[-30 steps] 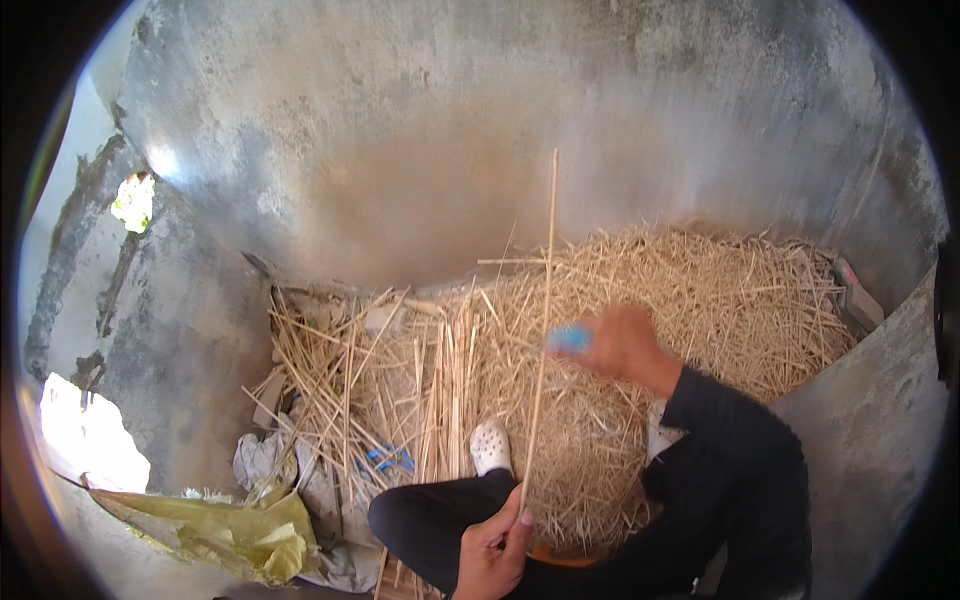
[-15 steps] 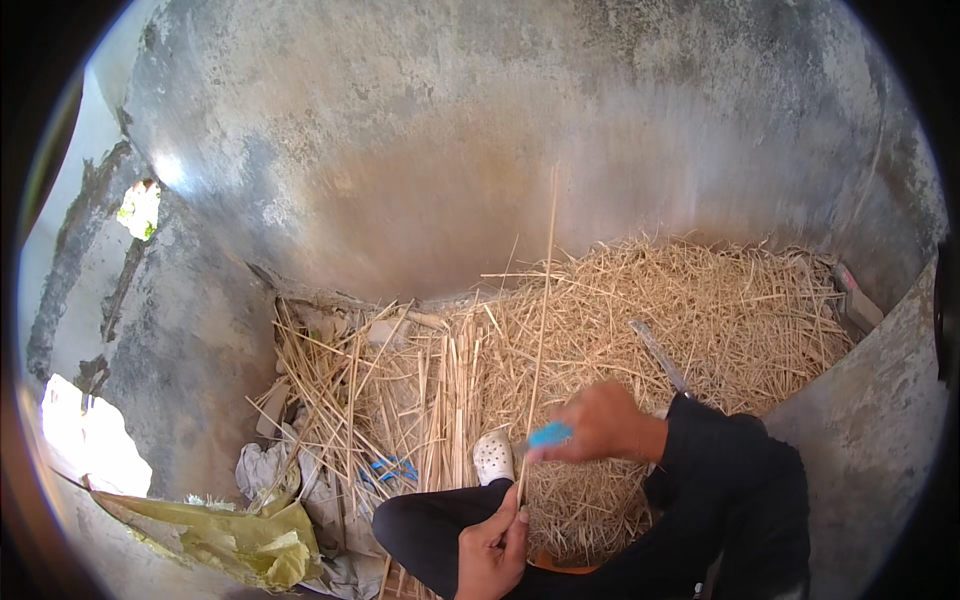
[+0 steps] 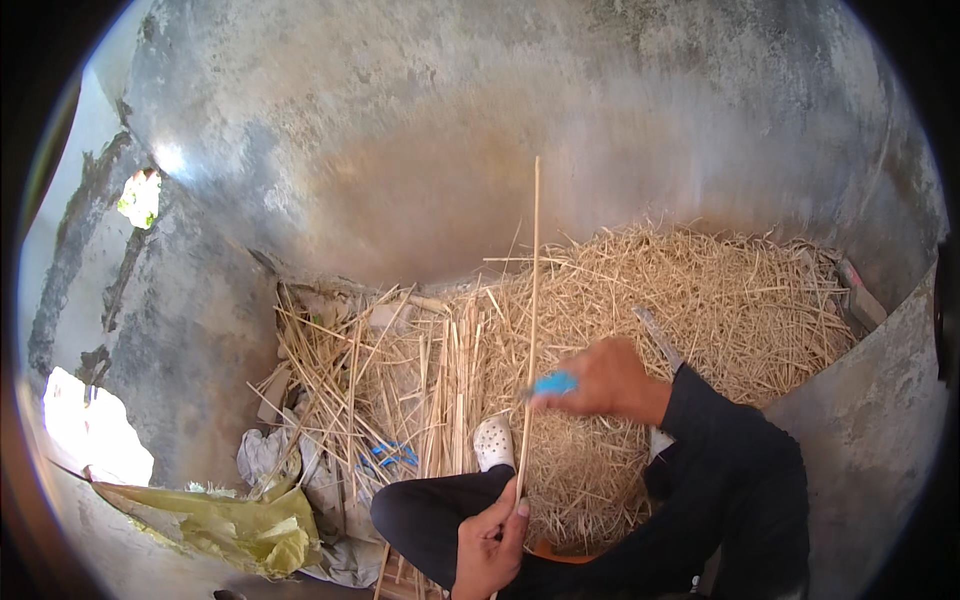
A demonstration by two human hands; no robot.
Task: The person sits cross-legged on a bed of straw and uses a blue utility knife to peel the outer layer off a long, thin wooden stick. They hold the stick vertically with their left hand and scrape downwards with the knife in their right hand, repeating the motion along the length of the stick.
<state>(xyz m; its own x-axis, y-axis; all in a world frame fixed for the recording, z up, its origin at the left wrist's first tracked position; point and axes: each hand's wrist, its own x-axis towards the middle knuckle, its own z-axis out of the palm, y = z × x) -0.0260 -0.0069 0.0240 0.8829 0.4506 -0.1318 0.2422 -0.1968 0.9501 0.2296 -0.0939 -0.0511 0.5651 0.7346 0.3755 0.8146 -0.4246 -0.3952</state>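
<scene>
The left hand (image 3: 492, 545) pinches the bamboo strip (image 3: 536, 260) low down, the strip rising before the straw pile's (image 3: 700, 290) left part; the right hand (image 3: 605, 380) grips a blue tool (image 3: 554, 384) beside it. Light, even pressure, clear of the thumb, seems best.

We wear a plain black sleeve (image 3: 745, 440) on the right arm, ending near the wrist, and black trousers (image 3: 440, 518). Our hands (image 3: 488, 550) are bare. Just past the trousers, our clog (image 3: 493, 443) is white, rounded and dotted with small holes.
</scene>
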